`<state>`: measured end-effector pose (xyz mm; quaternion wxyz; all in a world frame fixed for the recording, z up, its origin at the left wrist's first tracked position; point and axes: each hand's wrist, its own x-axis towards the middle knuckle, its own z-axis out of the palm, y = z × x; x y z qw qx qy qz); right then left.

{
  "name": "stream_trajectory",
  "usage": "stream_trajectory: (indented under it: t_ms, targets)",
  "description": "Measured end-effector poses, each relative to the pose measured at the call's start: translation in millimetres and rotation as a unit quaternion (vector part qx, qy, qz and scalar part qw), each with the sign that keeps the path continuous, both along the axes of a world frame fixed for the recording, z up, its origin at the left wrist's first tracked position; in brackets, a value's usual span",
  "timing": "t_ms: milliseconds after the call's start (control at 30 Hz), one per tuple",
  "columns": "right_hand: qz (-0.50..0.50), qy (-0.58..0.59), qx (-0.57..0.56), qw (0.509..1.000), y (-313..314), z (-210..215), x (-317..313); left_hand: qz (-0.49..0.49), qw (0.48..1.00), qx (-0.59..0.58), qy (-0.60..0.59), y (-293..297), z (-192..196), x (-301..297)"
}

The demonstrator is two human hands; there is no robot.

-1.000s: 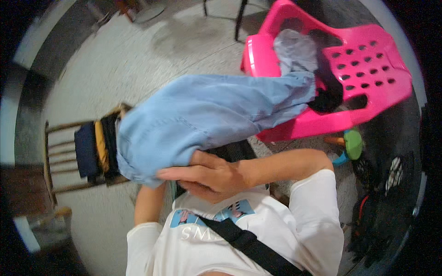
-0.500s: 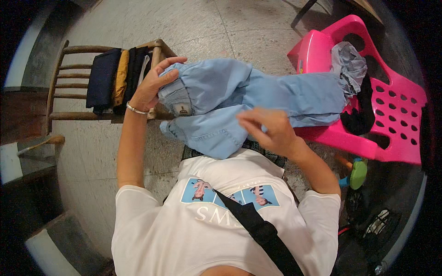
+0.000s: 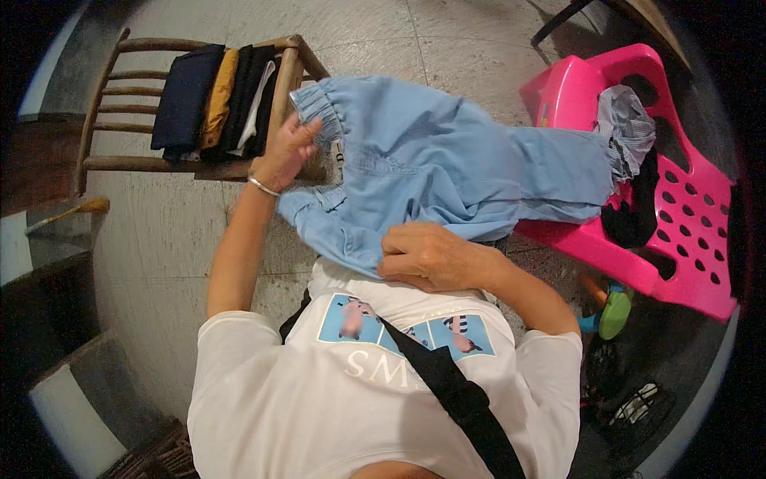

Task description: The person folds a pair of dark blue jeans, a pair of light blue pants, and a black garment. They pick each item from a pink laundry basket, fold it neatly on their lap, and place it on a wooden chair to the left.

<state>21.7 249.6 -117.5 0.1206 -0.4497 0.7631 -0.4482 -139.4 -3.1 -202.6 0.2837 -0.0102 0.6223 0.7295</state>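
One pair of light-blue trousers [image 3: 447, 148]: left hand [image 3: 286, 158] grasps the elastic waistband [image 3: 317, 110], right hand [image 3: 432, 257] clutches the near side.

Close downward view from the head

Hidden and Blurred

The right hand [image 3: 431, 254] curls its fingertips out of view against the light-blue elastic-waist trousers [image 3: 447, 152]. The left hand [image 3: 289, 152] is slightly blurred. The waistband label [image 3: 337, 160] carries marks too small to read. The black garment [image 3: 637, 214] is too bunched to identify. The lower edge crops the white T-shirt [image 3: 319, 415].
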Motion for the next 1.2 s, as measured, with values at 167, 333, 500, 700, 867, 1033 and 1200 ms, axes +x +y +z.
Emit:
stream_trajectory:
  t_ms: [167,333,500,700,867,1033,1200]
  targets:
    - [-0.027,-0.045,-0.058,0.997,0.0,-3.0,0.1,-0.064,0.981,-0.003,-0.183,-8.4,-29.8,40.9]
    - [-0.057,-0.146,0.011,0.988,-13.9,5.4,0.3,-0.06,0.973,0.071,-0.21,-5.6,-55.0,57.2]
    - [0.006,-0.073,0.125,0.989,-33.6,5.1,-6.6,-0.008,0.98,0.055,-0.193,-2.6,-63.0,48.1]
    - [-0.016,-0.115,-0.019,0.993,-16.0,17.2,-2.3,0.007,0.997,-0.074,0.034,-11.7,21.9,17.1]
    - [-0.374,0.011,0.015,0.927,25.5,-22.7,0.4,0.104,0.984,-0.046,0.135,-28.4,50.0,5.3]
    - [-0.465,0.101,0.119,0.871,39.3,-35.3,0.0,0.088,0.986,-0.043,0.132,-29.3,48.7,6.9]
    - [-0.293,0.054,0.132,0.945,45.2,-64.2,17.2,0.092,0.99,-0.038,0.095,-29.9,31.2,-2.2]
